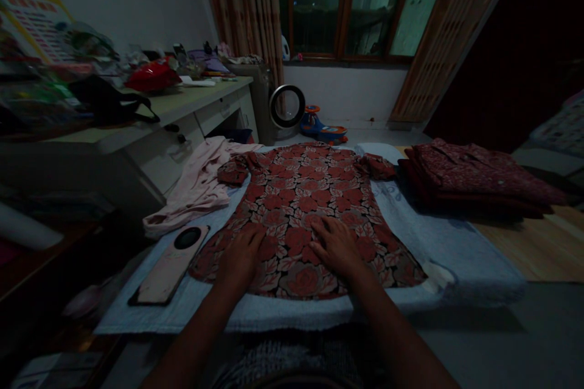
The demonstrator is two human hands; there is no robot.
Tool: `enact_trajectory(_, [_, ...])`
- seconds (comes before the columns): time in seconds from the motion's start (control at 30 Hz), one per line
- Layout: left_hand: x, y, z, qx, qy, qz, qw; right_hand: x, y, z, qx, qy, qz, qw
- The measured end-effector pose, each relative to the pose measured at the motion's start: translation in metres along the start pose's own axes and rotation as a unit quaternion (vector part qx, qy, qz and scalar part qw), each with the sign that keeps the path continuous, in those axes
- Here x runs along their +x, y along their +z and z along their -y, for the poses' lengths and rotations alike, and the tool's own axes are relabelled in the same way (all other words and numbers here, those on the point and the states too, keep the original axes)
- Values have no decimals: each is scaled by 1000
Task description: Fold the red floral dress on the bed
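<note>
Red floral shirt point(310, 206): lies flat, front down, on pale towel point(456, 249); hem at 6 o'clock, collar end at 12.
Left hand point(241, 258): palm down on shirt near hem, 7 o'clock of its middle; fingers flat, close together.
Right hand point(336, 246): palm down on shirt, 5 o'clock of its middle; fingers spread, pressing cloth.
Hands: near each other, not touching.
Pink cloth point(196, 188): crumpled, 10 o'clock of shirt, touching its sleeve.
Phone point(171, 264): face down on towel, 8 o'clock, just beside shirt.
Folded stack point(474, 179): dark red garments, 2 o'clock, on wooden top.
Desk point(182, 115): cluttered, 10 o'clock, well apart.
</note>
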State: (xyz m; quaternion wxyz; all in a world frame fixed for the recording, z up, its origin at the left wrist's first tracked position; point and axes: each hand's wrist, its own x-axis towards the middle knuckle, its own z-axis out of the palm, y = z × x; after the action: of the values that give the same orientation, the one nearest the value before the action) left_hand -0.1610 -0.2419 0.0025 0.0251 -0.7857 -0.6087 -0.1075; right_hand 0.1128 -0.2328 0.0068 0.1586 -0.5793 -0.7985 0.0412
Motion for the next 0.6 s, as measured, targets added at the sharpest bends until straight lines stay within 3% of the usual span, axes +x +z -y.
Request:
enact_trajectory(0.33, [-4, -9, 32, 81, -53, 8, 995, 1, 2, -1, 3, 1, 4, 1000])
enact_trajectory(0.6, [-5, -25, 47, 116, -70, 50, 990, 0, 0, 0, 3, 0, 2, 1000])
